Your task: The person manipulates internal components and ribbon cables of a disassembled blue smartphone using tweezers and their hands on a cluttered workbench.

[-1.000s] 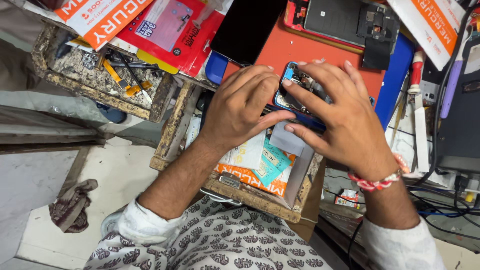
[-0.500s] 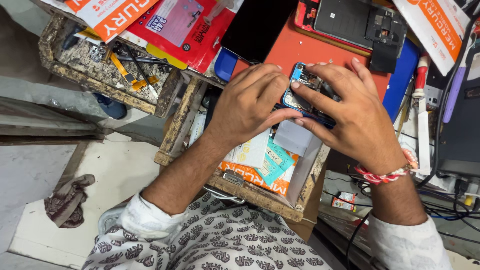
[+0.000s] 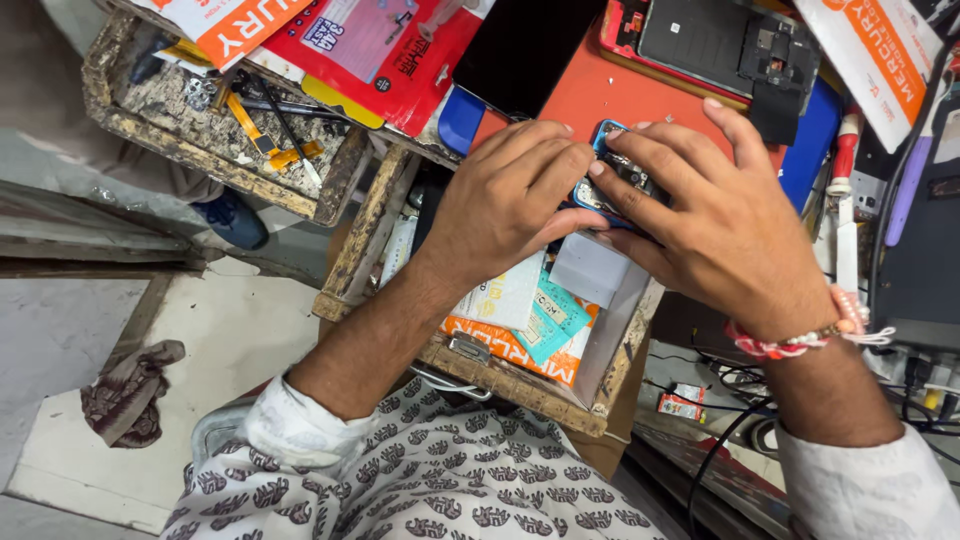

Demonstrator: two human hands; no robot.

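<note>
Over the open wooden drawer (image 3: 520,385), both hands meet on a small opened phone (image 3: 618,172), blue-edged, circuit side up. Tight spot: it sits right at the near edge of the orange mat (image 3: 590,95) on the counter, half over the drawer gap.

Left hand (image 3: 505,200) comes in from the left, fingers curled down over the phone's left end, thumb tucked under. Right hand (image 3: 725,235) covers it from the right, fingers spread narrow and pressing on the top face. Both are gripping it; most of the phone is hidden between them.

Room to move is poor. Black screen panel (image 3: 525,45) lies just behind the left hand's knuckles; a second opened phone (image 3: 715,40) sits behind the right fingers. Red packets (image 3: 385,55) crowd the left rear, over a wooden tray (image 3: 215,170) with yellow-handled tools. Cables (image 3: 900,390) and upright tools hem the right side. Drawer below holds a white box (image 3: 590,270) and card packs, directly under the phone.
</note>
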